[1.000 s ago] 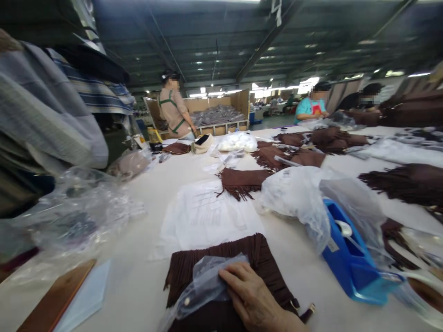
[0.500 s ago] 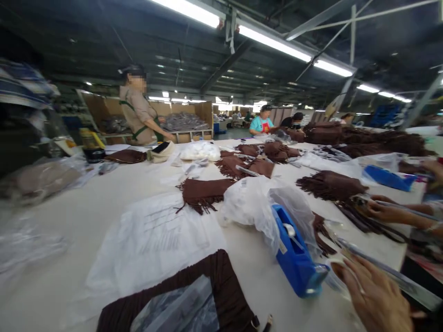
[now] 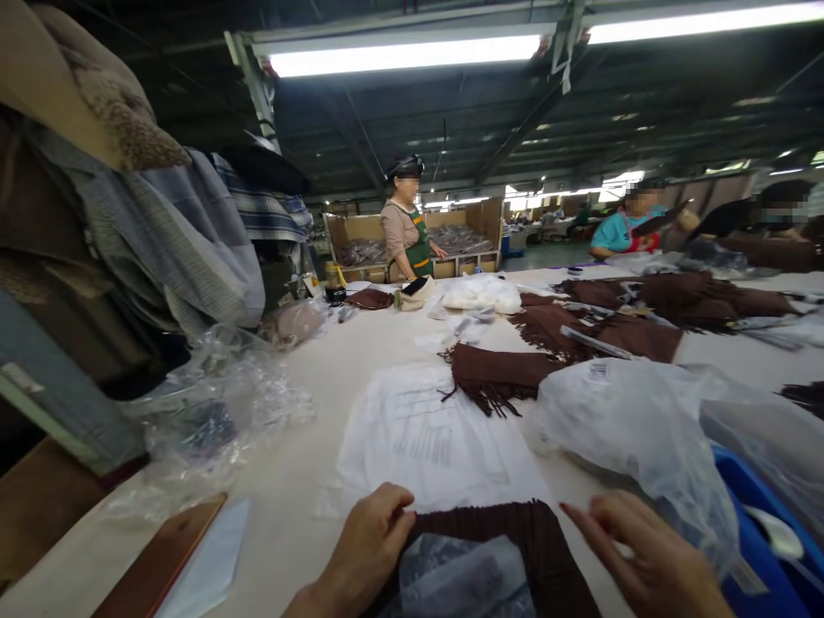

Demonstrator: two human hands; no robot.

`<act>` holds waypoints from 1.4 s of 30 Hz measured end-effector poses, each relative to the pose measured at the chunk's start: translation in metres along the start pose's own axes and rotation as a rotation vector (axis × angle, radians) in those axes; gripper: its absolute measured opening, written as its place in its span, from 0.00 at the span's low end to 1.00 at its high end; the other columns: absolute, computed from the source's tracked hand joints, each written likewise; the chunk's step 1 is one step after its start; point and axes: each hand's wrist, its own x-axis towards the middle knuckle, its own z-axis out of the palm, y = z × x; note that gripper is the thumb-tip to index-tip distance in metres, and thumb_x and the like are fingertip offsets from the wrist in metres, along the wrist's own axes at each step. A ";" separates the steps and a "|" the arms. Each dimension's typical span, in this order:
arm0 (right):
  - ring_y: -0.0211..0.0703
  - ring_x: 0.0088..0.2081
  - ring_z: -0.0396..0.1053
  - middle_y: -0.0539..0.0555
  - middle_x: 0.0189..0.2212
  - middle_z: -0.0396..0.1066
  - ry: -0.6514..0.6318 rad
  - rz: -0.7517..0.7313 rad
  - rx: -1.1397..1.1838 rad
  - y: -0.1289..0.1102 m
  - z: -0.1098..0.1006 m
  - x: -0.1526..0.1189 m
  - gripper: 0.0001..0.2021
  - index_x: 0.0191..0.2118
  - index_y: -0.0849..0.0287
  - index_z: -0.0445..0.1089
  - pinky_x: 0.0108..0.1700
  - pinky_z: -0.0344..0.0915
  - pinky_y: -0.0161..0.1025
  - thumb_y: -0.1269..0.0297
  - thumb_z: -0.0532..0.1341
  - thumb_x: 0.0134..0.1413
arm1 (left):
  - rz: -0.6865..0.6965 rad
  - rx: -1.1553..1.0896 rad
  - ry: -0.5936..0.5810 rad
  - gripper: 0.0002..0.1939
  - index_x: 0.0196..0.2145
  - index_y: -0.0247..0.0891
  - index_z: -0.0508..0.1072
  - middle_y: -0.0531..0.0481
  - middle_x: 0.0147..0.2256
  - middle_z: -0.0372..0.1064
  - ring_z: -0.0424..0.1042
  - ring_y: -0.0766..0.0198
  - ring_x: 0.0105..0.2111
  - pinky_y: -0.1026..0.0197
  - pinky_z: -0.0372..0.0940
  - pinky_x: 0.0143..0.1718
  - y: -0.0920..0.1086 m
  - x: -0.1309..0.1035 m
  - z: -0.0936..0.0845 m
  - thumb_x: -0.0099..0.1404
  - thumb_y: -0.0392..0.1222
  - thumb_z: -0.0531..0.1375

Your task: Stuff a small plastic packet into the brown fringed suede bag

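A dark brown fabric bundle (image 3: pixel 560 558) lies at the bottom centre, with a clear plastic piece (image 3: pixel 467 575) on top. At its upper left corner my left hand (image 3: pixel 370 549) has thumb and forefinger pinched on the fabric's edge. To the right of the bundle, my right hand (image 3: pixel 650 549) is raised apart from it, forefinger extended and the other fingers bent. White plastic bags with print (image 3: pixel 431 438) lie just beyond the bundle. A blue tape dispenser (image 3: pixel 750 515) stands right of my right hand, partly under a clear bag (image 3: pixel 631 421).
Fringed brown pieces (image 3: pixel 502 373) lie across the table. Crumpled clear plastic (image 3: pixel 219 412) and a brown flat item (image 3: pixel 167 558) are at the left, near hanging garments (image 3: pixel 173 232). A person in a green apron (image 3: pixel 405 227) stands across the table; others are at the right.
The view has swung left. My right hand has moved from beyond the tape dispenser to the bundle's right side, and my left hand has come into view at the fabric.
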 end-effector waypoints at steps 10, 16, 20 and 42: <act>0.47 0.42 0.68 0.53 0.34 0.74 -0.279 -0.447 -0.101 -0.013 0.132 0.067 0.15 0.29 0.57 0.69 0.48 0.58 0.49 0.83 0.52 0.46 | -0.039 0.289 -0.259 0.31 0.58 0.30 0.58 0.40 0.60 0.54 0.50 0.56 0.61 0.55 0.45 0.62 -0.038 0.040 0.009 0.56 0.39 0.55; 0.43 0.34 0.68 0.51 0.30 0.72 -0.319 -0.313 -0.090 0.016 0.119 0.061 0.12 0.31 0.56 0.70 0.36 0.61 0.40 0.78 0.54 0.51 | -0.067 0.321 -0.274 0.31 0.56 0.29 0.61 0.37 0.56 0.59 0.56 0.52 0.57 0.54 0.51 0.58 -0.040 0.049 0.003 0.56 0.45 0.56; 0.42 0.37 0.69 0.53 0.35 0.72 -0.306 -0.195 -0.068 0.023 0.120 0.065 0.12 0.36 0.55 0.70 0.38 0.63 0.39 0.74 0.51 0.56 | -0.071 0.422 -0.264 0.33 0.54 0.30 0.63 0.35 0.51 0.63 0.59 0.45 0.53 0.47 0.55 0.53 -0.027 0.055 0.008 0.54 0.50 0.59; 0.41 0.28 0.69 0.50 0.24 0.71 -0.478 0.334 0.045 0.038 0.091 0.082 0.11 0.27 0.55 0.65 0.30 0.64 0.36 0.64 0.47 0.47 | 0.269 0.791 -0.214 0.14 0.46 0.31 0.67 0.39 0.41 0.67 0.66 0.51 0.42 0.51 0.61 0.42 -0.001 0.077 0.048 0.63 0.39 0.53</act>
